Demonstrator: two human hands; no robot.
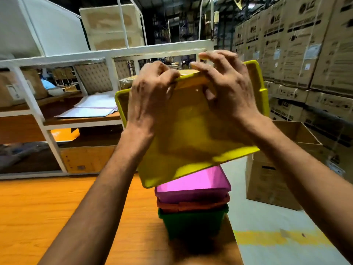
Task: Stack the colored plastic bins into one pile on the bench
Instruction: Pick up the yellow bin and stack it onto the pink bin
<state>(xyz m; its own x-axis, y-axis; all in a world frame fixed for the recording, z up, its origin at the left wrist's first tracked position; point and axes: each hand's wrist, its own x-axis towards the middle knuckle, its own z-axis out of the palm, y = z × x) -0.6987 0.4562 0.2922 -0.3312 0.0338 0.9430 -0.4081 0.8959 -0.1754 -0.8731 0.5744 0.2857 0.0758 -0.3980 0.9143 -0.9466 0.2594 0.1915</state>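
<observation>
A yellow plastic bin (193, 138) hangs tilted in the air above the pile, its underside turned toward me. My left hand (150, 96) and my right hand (227, 90) both grip its far upper edge, fingers curled over the rim. Below it, near the bench's right edge, stands a pile of three nested bins: a pink bin (193, 184) on top, a red bin (193, 204) in the middle and a green bin (193, 222) at the bottom. The yellow bin hides the far part of the pink bin.
The orange wooden bench (57, 217) stretches left of the pile. A white metal rack (76, 58) with papers (93, 108) and boxes stands behind it. An open cardboard box (277, 169) sits on the floor at right, before a wall of stacked cartons (305, 44).
</observation>
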